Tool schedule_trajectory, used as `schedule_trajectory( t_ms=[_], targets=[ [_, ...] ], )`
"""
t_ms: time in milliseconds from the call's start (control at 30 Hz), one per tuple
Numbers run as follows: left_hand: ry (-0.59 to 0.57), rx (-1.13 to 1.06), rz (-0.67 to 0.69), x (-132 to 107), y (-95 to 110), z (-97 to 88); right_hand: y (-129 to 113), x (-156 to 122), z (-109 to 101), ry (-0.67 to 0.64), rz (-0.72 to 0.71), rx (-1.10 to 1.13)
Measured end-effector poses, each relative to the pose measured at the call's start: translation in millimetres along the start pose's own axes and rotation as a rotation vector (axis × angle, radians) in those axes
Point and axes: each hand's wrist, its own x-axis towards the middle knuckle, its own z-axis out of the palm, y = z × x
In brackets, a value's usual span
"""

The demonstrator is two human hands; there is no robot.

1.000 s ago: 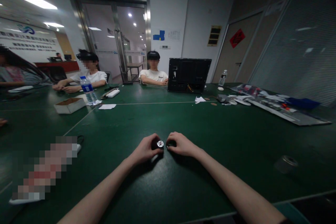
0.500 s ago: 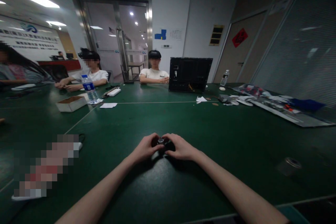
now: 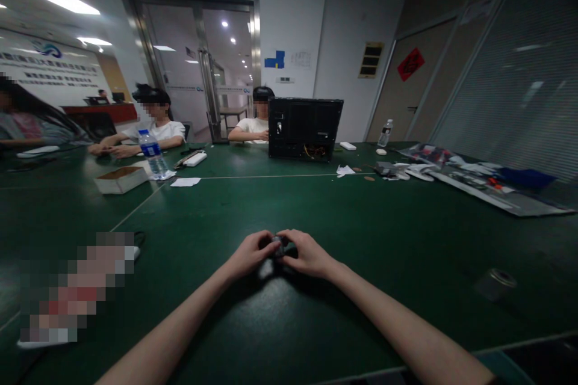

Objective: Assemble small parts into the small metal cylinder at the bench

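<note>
I see my left hand (image 3: 250, 255) and right hand (image 3: 308, 254) meeting on the table (image 3: 361, 222), fingers of both clenched round a small dark part (image 3: 280, 248) lying midway between them, its axis hidden.

The bare left forearm (image 3: 180, 325) and bare right forearm (image 3: 388, 319) stretch forward from the near edge of the dark green table (image 3: 383, 222) and converge towards its middle. The left hand (image 3: 249, 255) and right hand (image 3: 308, 254) lie knuckles up, wrists low. Their curled fingers are pinched closed where the fingertips meet.
</note>
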Motion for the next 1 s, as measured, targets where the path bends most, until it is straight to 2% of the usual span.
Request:
schedule_trajectory(
  t_ms=[433,833,1000],
  targets=[
    [0.062,-0.025,-0.010,2,-8,4.7,-5,0,-5,-0.004,-0.016,0.077],
    [0.087,-0.017,0.069,-2,0,2.6,-9,3,-4,0.034,-0.003,0.129],
    [0.141,0.082,0.113,-4,5,3.0,-10,2,-4,0.085,0.036,0.143]
  ],
)
